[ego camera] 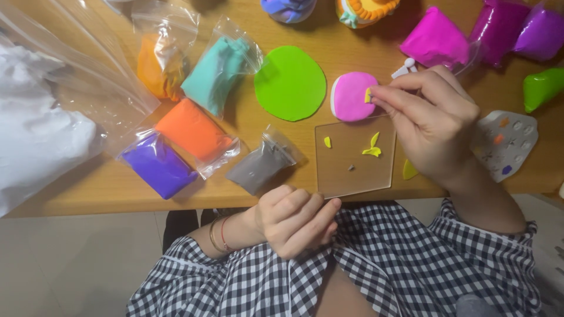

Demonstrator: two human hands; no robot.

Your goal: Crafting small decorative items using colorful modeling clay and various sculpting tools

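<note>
Black-and-white checked shirt (376, 264), sleeves rolled; thin gold and red bangles (217, 235) on left wrist.

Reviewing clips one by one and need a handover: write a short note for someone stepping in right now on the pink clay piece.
Right hand: fingertips pinch a small yellow bit against the pink disc, which sits on a white base just above the clear square.
Left hand: loosely closed at the table edge, touching the square's near corner, holding nothing visible.
Done: one yellow bit is on the disc.
Left: more yellow bits lie on the square, not yet used.
Nearby: green disc and bagged clay to the left, a mould to the right.
</note>
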